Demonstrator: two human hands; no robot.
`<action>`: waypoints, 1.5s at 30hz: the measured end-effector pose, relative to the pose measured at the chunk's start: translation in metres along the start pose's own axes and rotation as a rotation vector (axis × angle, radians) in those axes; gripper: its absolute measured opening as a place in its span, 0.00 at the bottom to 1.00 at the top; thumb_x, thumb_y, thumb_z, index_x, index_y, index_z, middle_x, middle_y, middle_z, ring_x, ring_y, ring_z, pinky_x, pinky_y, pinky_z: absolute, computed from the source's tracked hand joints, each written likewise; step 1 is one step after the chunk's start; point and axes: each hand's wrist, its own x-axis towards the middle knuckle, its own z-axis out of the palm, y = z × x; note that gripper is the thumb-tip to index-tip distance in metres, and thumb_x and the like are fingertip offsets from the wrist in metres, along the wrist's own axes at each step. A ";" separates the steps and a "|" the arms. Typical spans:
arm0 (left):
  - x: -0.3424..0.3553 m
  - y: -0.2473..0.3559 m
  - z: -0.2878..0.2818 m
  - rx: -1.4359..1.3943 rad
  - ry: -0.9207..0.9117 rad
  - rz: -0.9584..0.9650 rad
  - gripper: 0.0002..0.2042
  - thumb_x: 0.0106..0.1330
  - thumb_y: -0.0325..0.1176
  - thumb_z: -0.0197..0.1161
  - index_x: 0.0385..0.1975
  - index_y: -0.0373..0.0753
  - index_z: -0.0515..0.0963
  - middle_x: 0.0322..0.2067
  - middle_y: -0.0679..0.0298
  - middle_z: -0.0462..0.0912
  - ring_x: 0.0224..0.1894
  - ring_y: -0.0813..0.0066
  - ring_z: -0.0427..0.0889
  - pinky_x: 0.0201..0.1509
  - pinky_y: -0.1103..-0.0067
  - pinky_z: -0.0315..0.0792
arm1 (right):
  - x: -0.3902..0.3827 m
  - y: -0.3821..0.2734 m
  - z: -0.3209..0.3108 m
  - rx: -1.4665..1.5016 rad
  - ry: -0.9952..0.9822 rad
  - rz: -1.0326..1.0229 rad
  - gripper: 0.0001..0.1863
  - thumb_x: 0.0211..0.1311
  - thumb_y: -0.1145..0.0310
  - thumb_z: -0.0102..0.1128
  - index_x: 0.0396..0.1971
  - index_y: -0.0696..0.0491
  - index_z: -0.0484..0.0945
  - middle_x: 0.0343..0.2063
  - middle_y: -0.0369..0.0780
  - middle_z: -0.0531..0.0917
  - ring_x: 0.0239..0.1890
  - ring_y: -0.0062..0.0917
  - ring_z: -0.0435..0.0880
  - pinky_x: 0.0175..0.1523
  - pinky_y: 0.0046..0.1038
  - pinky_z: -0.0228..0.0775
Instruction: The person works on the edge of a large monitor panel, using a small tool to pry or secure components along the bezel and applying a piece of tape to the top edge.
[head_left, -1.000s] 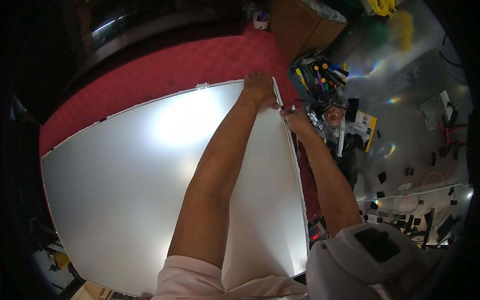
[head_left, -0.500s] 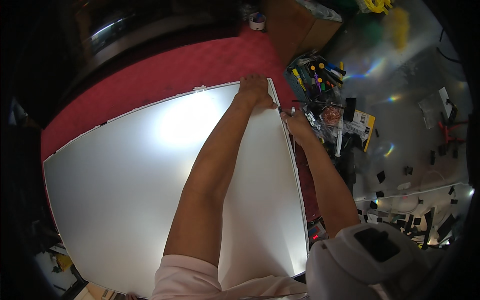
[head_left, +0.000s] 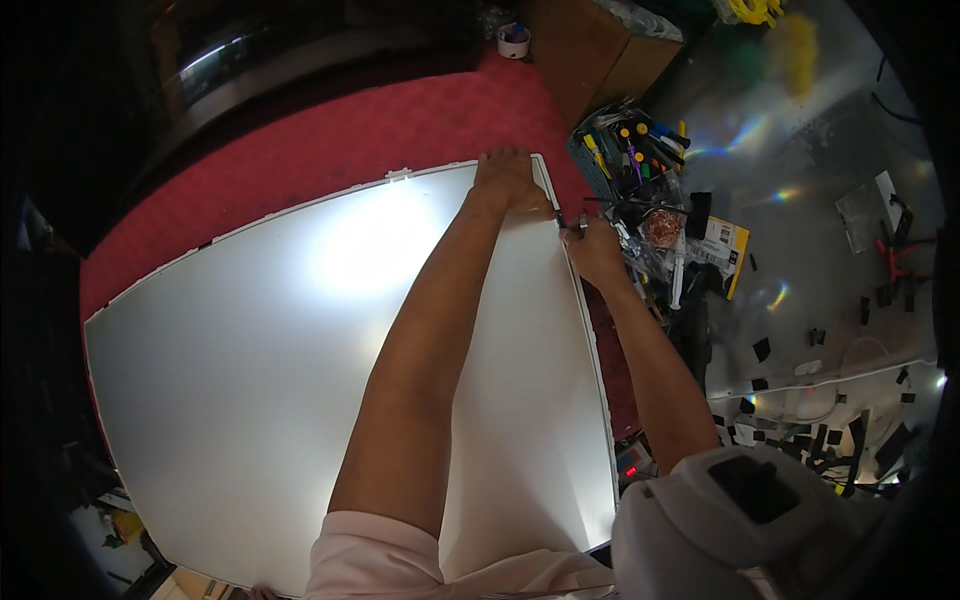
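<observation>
A large white rectangular panel (head_left: 230,400), thinly framed along its edges, fills the middle of the view, with a bright patch of light on its far half. My left hand (head_left: 512,183) lies palm down near its far right corner, fingers stretched over the far edge and thumb toward the right edge. Just beyond that edge, my right hand (head_left: 595,250) is closed, with its fingertips against the panel's side. A small metallic piece shows at its fingers; most of whatever it grips is hidden.
Red cloth (head_left: 330,150) lies under the panel. To the right stand a tool basket (head_left: 590,165) full of coloured handles, a bag with copper wire (head_left: 663,230) and a white syringe (head_left: 679,270). Black scraps are scattered over a clear sheet (head_left: 800,280). A cardboard box (head_left: 580,60) stands behind.
My right hand has turned slightly at the panel's edge, and the slim light-coloured rod beside it shows less. My left hand stays at the corner.
</observation>
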 end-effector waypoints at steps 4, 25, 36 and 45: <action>-0.001 -0.002 0.004 -0.014 0.025 0.009 0.51 0.31 0.54 0.76 0.59 0.33 0.65 0.58 0.51 0.68 0.64 0.57 0.62 0.67 0.68 0.53 | 0.004 0.003 -0.004 -0.066 -0.019 -0.052 0.10 0.53 0.68 0.65 0.30 0.60 0.80 0.27 0.49 0.83 0.30 0.38 0.84 0.39 0.35 0.72; -0.007 -0.007 0.005 0.056 0.124 0.035 0.50 0.34 0.63 0.74 0.57 0.36 0.69 0.56 0.48 0.69 0.62 0.52 0.64 0.65 0.63 0.58 | 0.031 0.016 0.022 0.325 -0.121 0.318 0.36 0.59 0.55 0.62 0.56 0.70 0.64 0.51 0.49 0.76 0.53 0.31 0.74 0.55 0.29 0.65; -0.084 -0.176 -0.061 -0.213 0.172 -0.183 0.30 0.44 0.54 0.74 0.42 0.37 0.82 0.43 0.53 0.82 0.50 0.57 0.79 0.55 0.66 0.69 | 0.058 -0.083 0.016 -0.014 0.114 -0.289 0.28 0.69 0.50 0.40 0.47 0.61 0.74 0.46 0.57 0.77 0.51 0.50 0.74 0.56 0.43 0.64; -0.082 -0.150 -0.065 -0.257 0.147 -0.345 0.25 0.47 0.50 0.72 0.41 0.41 0.83 0.40 0.58 0.84 0.48 0.62 0.81 0.52 0.72 0.72 | 0.152 -0.104 0.064 -0.370 0.028 -0.433 0.20 0.68 0.55 0.44 0.43 0.56 0.78 0.41 0.52 0.80 0.46 0.47 0.78 0.53 0.44 0.66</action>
